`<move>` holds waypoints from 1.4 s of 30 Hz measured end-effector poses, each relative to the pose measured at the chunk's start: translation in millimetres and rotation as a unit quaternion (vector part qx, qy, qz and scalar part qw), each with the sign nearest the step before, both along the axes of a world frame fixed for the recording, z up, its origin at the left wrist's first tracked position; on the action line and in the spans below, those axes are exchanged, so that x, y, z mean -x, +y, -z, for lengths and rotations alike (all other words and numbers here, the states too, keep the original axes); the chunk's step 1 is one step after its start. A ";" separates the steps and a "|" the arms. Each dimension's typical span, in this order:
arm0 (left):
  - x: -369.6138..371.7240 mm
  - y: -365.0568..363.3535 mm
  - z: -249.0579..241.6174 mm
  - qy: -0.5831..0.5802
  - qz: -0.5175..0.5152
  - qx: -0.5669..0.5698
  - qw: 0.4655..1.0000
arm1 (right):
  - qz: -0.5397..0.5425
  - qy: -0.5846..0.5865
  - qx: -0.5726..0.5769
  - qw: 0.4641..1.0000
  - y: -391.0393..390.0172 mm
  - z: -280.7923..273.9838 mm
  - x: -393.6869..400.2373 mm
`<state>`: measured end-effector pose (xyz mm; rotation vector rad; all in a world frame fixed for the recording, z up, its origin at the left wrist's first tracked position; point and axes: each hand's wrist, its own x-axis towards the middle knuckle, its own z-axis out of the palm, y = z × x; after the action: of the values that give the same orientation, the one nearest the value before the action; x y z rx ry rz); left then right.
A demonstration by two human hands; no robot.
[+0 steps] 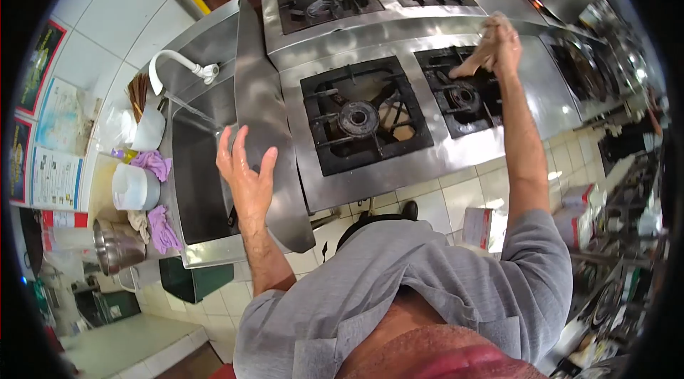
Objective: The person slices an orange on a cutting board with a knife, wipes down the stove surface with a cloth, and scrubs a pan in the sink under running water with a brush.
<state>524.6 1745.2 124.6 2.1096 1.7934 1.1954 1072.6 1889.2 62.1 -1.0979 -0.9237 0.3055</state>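
Observation:
My right hand [506, 48] is closed round a light, damp-looking cloth [479, 57], whose loose end hangs over the back of the right front burner [464, 97]. The left front burner [358, 119], with its square black grate, lies between my two hands. My left hand [246, 172] is raised over the right edge of the sink [206, 201], its fingers apart and holding nothing. Water runs into the sink from a white curved tap [171, 65].
Two more burners [324, 8] sit behind a raised steel ledge. White tubs [135, 187], purple cloths [164, 229] and a steel pot [120, 247] stand left of the sink. Boxes [477, 228] are on the tiled floor. Shelves with kitchenware line the right side.

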 end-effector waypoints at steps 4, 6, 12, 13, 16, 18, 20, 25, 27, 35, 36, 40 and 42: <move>-13.2 -13.8 -3.0 0.039 -0.097 0.031 0.994 | 0.112 -0.180 0.034 0.977 77.5 -10.2 -43.8; -19.3 -23.6 3.3 0.049 -0.146 0.043 0.987 | 0.101 -0.367 0.123 0.916 119.2 19.2 -72.7; -23.1 -27.9 16.2 -0.100 -0.206 0.082 0.970 | 0.137 -0.465 0.193 0.853 197.5 120.0 -61.9; -22.0 -26.8 16.8 -0.078 -0.209 0.088 0.971 | 0.190 -0.565 0.231 0.769 197.3 127.5 -35.8; -26.1 -20.3 16.6 -0.064 -0.210 0.099 0.971 | 0.026 -0.428 0.471 0.771 174.2 53.2 126.8; -16.6 -16.6 20.9 -0.066 -0.212 0.094 0.970 | 0.009 -0.532 0.180 0.827 179.5 90.8 225.6; -16.8 -16.6 18.3 -0.059 -0.213 0.093 0.971 | -0.152 -0.635 0.234 0.720 180.9 64.3 319.7; -16.2 -20.9 18.9 -0.013 -0.259 0.083 0.962 | -0.215 -0.493 0.018 0.843 188.0 90.7 379.4; -16.7 -20.7 23.0 -0.026 -0.261 0.072 0.962 | -0.126 -0.652 0.081 0.743 194.5 84.0 333.9; -25.0 -19.2 20.1 -0.132 -0.211 0.094 0.964 | 0.071 -0.533 -0.026 0.843 174.5 118.1 -65.1; -24.7 -20.4 19.6 -0.112 -0.209 0.098 0.967 | 0.028 -0.482 0.127 0.866 165.9 118.2 -106.7; -26.4 -21.0 17.3 -0.129 -0.207 0.113 0.963 | 0.250 -0.537 0.242 0.768 139.3 152.7 -224.6; -26.7 -20.7 18.3 -0.113 -0.215 0.114 0.963 | 0.161 -0.525 0.321 0.772 139.5 163.8 -229.8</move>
<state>551.3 1724.5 106.4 1.4401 2.2170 1.1843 1302.4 2028.7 -101.7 -2.1262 -1.6372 -0.3877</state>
